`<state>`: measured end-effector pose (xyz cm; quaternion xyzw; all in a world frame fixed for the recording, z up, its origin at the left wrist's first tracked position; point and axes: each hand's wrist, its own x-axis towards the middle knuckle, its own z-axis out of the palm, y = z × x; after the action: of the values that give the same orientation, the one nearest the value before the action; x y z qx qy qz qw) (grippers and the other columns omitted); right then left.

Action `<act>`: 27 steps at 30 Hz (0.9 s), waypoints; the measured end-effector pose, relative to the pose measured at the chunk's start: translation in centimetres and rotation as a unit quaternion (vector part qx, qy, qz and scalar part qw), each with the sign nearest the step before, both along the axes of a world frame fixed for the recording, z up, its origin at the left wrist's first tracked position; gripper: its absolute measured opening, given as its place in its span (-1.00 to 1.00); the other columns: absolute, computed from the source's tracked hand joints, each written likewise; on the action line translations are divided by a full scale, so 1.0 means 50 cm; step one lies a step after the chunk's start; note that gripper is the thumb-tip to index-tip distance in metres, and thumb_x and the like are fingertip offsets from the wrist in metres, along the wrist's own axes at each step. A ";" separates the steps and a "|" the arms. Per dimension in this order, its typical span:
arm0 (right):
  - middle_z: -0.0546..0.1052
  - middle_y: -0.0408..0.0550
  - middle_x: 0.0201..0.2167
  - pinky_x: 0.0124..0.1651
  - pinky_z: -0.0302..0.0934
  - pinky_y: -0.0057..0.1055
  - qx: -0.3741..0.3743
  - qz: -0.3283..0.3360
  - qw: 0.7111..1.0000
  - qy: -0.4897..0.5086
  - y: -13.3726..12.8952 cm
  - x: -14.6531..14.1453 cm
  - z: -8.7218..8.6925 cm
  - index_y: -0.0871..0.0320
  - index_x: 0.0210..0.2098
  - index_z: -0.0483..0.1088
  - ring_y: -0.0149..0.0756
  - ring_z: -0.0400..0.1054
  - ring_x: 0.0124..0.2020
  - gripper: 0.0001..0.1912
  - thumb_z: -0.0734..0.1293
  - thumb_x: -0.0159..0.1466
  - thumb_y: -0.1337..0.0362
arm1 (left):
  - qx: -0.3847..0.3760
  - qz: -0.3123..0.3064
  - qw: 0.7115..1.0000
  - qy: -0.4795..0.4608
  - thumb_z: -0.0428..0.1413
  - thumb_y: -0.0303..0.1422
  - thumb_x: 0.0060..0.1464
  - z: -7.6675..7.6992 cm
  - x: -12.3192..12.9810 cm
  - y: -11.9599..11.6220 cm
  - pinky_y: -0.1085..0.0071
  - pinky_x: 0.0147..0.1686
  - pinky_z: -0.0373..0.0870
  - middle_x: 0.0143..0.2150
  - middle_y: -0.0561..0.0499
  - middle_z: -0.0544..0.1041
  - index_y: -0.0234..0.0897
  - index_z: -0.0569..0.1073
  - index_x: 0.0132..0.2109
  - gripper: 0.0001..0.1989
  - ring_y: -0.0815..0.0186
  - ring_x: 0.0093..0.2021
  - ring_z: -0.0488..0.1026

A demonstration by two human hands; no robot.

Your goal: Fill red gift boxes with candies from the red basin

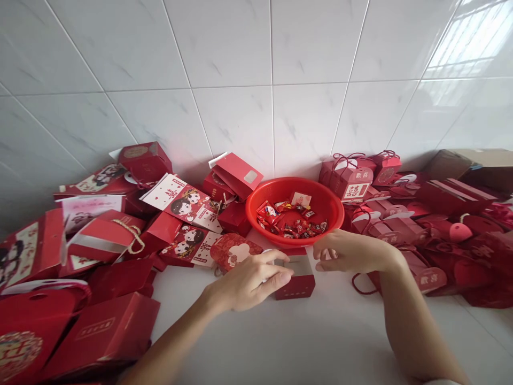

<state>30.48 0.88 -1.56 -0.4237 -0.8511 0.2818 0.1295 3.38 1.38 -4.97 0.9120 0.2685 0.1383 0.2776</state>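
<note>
Head cam: open red box point(295, 287) on the white surface, basin point(256, 224) w/ wrapped sweets point(268, 213) at its 12 o'clock. L hand point(248, 280) at 9, fingers part open, loosely bent over box's L side; firm contact unclear. R hand point(348, 251) at 2, fingers curled by the R edge; can't tell if they pinch a flap.

Technique (my read): steady the L wall w/ light fingertips, ease R flap outward, keep mouth square. Don't squeeze, thin card prob. creases. Keep R wrist off the basin rim.

Labels: handled box point(355, 184) at 1 o'clock reads 歡喜 w/ big 囍 below; pink box point(430, 280) at 3 also 歡喜. Cartoon-couple box point(191, 206) at 10 has 囍, small print illegible. Sweet wrappers: brand n/a, too small. Front print on open box: illegible.
</note>
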 end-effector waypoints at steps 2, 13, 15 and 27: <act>0.57 -0.11 -0.48 -0.44 0.21 -0.47 -0.002 0.015 0.999 0.031 0.007 0.001 0.008 0.12 -0.33 0.56 -0.35 0.39 -0.50 -0.87 0.34 0.25 0.27 | 0.000 -0.017 0.999 -0.043 -0.05 -0.19 0.37 0.017 0.004 0.021 0.37 -0.03 0.43 0.07 -0.09 0.56 -0.21 0.58 0.06 -0.63 0.25 -0.03 0.53; 0.58 -0.02 -0.27 -0.25 0.33 -0.37 0.142 -0.153 0.948 0.240 0.086 0.001 -0.031 0.18 -0.19 0.52 -0.31 0.42 -0.34 -0.76 0.28 0.31 0.18 | 0.050 -0.035 0.980 0.187 0.12 -0.23 0.18 0.014 0.172 0.286 0.30 0.02 0.36 0.01 -0.13 0.59 -0.26 0.51 0.10 -0.62 0.05 0.06 0.49; 0.57 -0.03 -0.30 -0.26 0.34 -0.37 0.142 -0.161 0.942 0.256 0.093 0.000 -0.036 0.18 -0.21 0.51 -0.30 0.42 -0.34 -0.76 0.29 0.30 0.18 | 0.051 -0.064 0.974 0.214 0.19 -0.23 0.12 -0.016 0.214 0.314 0.31 0.04 0.34 0.01 -0.15 0.59 -0.28 0.52 0.04 -0.63 0.06 0.06 0.49; 0.51 -0.08 -0.45 -0.40 0.24 -0.41 0.082 -0.195 0.925 0.316 0.154 -0.001 -0.097 0.20 -0.33 0.47 -0.35 0.35 -0.47 -0.81 0.30 0.17 0.20 | 0.001 -0.016 0.973 0.232 0.28 -0.43 -0.13 -0.070 0.228 0.368 0.44 -0.18 0.38 -0.26 0.04 0.64 -0.21 0.63 -0.24 -0.79 0.20 -0.18 0.55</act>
<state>30.45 8.57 -6.38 -0.4584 -0.6863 0.2999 0.4784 14.80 19.78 -8.48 0.9238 0.3104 -0.0809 0.2088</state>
